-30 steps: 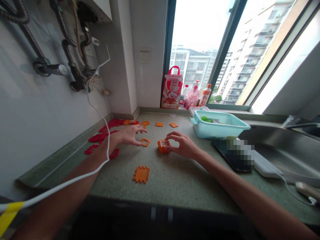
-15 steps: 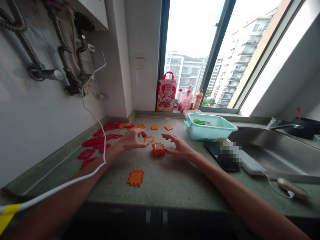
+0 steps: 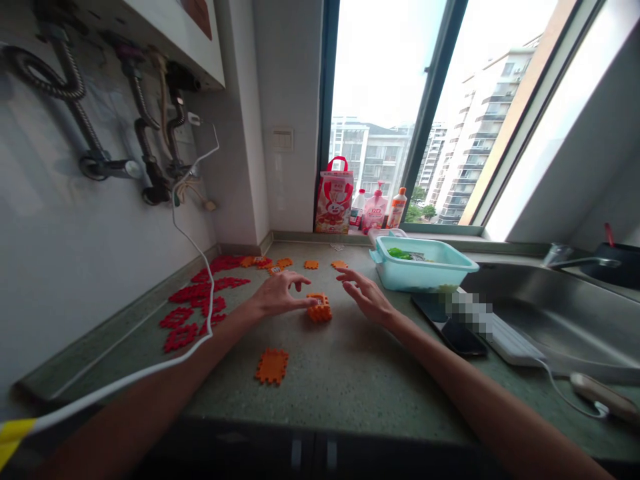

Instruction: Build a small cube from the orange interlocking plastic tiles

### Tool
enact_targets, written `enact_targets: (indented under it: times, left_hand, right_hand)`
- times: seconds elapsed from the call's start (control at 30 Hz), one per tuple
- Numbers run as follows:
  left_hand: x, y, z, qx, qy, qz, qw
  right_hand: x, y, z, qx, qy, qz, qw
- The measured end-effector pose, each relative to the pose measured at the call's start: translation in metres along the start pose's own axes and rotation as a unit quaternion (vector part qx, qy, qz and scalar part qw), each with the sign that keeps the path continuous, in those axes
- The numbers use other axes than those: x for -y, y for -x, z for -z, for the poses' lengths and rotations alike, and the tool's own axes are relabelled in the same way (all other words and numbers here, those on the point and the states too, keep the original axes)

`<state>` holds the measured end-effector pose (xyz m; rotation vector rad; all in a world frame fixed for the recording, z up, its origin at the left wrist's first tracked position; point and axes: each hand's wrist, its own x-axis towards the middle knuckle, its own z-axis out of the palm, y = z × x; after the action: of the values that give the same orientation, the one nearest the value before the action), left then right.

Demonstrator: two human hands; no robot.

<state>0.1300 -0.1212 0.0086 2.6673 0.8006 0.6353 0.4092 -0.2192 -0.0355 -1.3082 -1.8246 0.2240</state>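
A small orange cube (image 3: 319,307) built of toothed plastic tiles stands on the speckled green counter (image 3: 350,373). My left hand (image 3: 280,295) lies just left of it, fingers stretched out, with a fingertip touching the cube's left side. My right hand (image 3: 366,295) hovers to the right of the cube, fingers spread, holding nothing and apart from the cube. A flat orange tile (image 3: 271,365) lies nearer to me. A few loose orange tiles (image 3: 311,264) lie behind the hands, and several red tiles (image 3: 200,301) lie along the left wall.
A teal tub (image 3: 425,272) with greens stands right of the hands, with a dark phone (image 3: 450,328) and a white device in front of it. A steel sink (image 3: 560,313) fills the right. A white cable (image 3: 200,267) hangs over my left arm. A red bag (image 3: 333,197) and bottles stand on the sill.
My left hand carried an orange frame tile to the cube and now rests open against it. My right hand let go of the cube and drew off to the right.
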Motion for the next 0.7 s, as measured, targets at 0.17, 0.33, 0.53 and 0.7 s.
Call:
enact_targets:
  times: [0.17,0.33,0.53,0.7]
  left_hand:
    - [0.046,0.000,0.000,-0.058,-0.122,0.062,0.989]
    - [0.080,0.002,-0.011,-0.046,-0.241,0.135,0.960]
    - [0.087,0.002,-0.018,0.015,-0.231,0.172,0.958]
    - [0.089,0.000,-0.018,0.004,-0.240,0.143,0.960]
  right_hand:
    - [-0.036,-0.003,-0.005,-0.038,0.025,-0.065,0.997]
    - [-0.062,0.000,-0.013,0.005,0.092,-0.093,0.991]
    - [-0.050,0.006,-0.013,0.065,0.170,-0.069,0.981]
    - [-0.042,0.010,-0.010,0.099,0.166,-0.075,0.978]
